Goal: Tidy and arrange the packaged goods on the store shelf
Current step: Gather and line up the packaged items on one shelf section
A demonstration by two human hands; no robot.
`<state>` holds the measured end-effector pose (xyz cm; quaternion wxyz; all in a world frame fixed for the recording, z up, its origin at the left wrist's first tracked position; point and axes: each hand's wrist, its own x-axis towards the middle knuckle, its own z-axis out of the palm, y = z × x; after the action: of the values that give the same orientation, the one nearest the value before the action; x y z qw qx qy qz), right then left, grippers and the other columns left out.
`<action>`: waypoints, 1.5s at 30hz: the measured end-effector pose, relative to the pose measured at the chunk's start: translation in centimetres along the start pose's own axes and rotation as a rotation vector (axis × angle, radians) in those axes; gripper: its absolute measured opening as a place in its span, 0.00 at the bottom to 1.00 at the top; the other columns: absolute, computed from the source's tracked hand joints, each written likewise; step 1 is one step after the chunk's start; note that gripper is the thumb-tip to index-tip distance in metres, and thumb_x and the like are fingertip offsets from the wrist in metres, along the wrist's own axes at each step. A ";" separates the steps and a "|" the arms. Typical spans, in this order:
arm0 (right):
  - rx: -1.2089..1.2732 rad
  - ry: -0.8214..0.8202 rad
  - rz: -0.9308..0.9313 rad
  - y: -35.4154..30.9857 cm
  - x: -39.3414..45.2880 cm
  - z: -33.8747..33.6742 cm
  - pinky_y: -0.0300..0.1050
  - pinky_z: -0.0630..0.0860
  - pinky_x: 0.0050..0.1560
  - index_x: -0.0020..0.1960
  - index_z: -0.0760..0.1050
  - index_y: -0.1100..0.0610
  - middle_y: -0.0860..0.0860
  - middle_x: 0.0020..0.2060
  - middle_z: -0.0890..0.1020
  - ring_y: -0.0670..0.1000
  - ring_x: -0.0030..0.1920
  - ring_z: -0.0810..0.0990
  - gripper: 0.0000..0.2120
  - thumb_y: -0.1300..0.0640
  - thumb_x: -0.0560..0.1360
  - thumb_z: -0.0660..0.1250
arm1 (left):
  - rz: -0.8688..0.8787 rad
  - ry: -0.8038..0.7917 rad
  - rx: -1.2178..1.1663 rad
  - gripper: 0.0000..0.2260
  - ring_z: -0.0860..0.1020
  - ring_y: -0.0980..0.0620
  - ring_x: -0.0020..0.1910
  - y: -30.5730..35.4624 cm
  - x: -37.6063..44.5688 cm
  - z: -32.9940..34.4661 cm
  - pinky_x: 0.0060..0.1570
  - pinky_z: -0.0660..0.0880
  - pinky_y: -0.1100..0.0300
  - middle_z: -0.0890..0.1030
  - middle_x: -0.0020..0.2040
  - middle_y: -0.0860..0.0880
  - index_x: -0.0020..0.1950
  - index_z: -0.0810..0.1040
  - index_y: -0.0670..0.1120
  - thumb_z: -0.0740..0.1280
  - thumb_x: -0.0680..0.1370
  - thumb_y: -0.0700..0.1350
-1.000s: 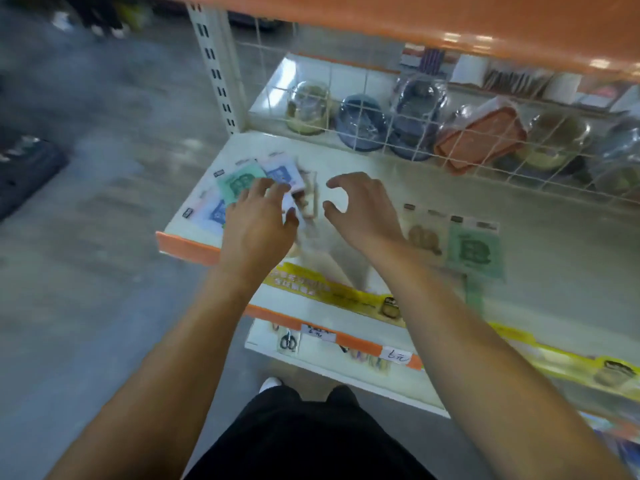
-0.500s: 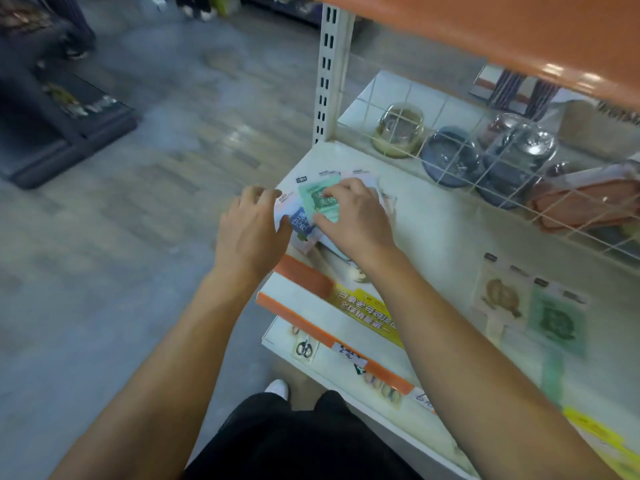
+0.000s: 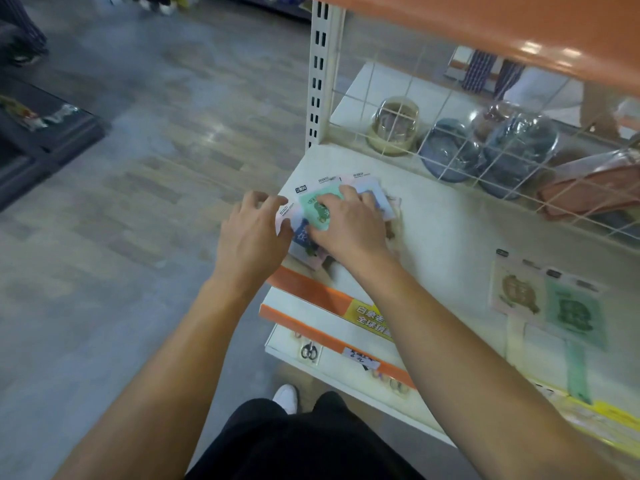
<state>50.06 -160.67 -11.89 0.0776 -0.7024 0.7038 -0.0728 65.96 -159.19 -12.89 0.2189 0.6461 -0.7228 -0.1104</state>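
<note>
Grey wood-look flooring (image 3: 145,188) fills the room left of the white store shelf (image 3: 446,216), whose front edge carries an orange strip (image 3: 304,289). At the shelf's left front corner lies a loose pile of flat packaged goods (image 3: 320,206), a green pack on top. The left hand (image 3: 251,237) rests at the pile's left edge, fingers curled and thumb touching the packs; whether it grips any is unclear. The right hand (image 3: 349,225) presses flat on the pile, fingers spread, nothing pinched. Behind the shelf's wire grid (image 3: 450,133) sit clear-wrapped bowls (image 3: 450,150). Further right on the shelf lie two packaged fans (image 3: 547,306), beige and green.
</note>
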 end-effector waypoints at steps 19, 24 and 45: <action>0.082 0.181 0.365 6.7 -4.1 -3.7 0.54 0.74 0.55 0.62 0.74 0.53 0.54 0.63 0.72 0.63 0.58 0.70 0.23 0.43 0.72 0.68 | 0.297 -0.054 -0.064 0.15 0.75 0.36 0.52 6.9 1.1 2.8 0.48 0.74 0.45 0.75 0.59 0.41 0.62 0.77 0.45 0.66 0.76 0.46; 0.093 0.128 0.495 9.7 -6.3 -4.0 0.52 0.70 0.53 0.64 0.73 0.52 0.53 0.64 0.70 0.62 0.59 0.68 0.22 0.44 0.74 0.65 | 0.383 -0.074 -0.094 0.15 0.76 0.35 0.51 9.7 0.6 4.0 0.46 0.74 0.46 0.76 0.58 0.40 0.60 0.78 0.44 0.66 0.75 0.46; 0.132 0.160 0.608 17.0 -10.8 -4.5 0.55 0.68 0.63 0.67 0.72 0.48 0.53 0.67 0.70 0.60 0.67 0.67 0.18 0.48 0.79 0.61 | 0.458 -0.289 -0.022 0.18 0.72 0.42 0.63 17.8 -0.7 7.0 0.58 0.71 0.48 0.71 0.67 0.46 0.68 0.72 0.49 0.62 0.78 0.50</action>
<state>32.48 -149.80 -11.04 0.0855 -0.4452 0.8792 -0.1469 47.05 -156.83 -11.27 0.1395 0.4409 -0.8726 -0.1570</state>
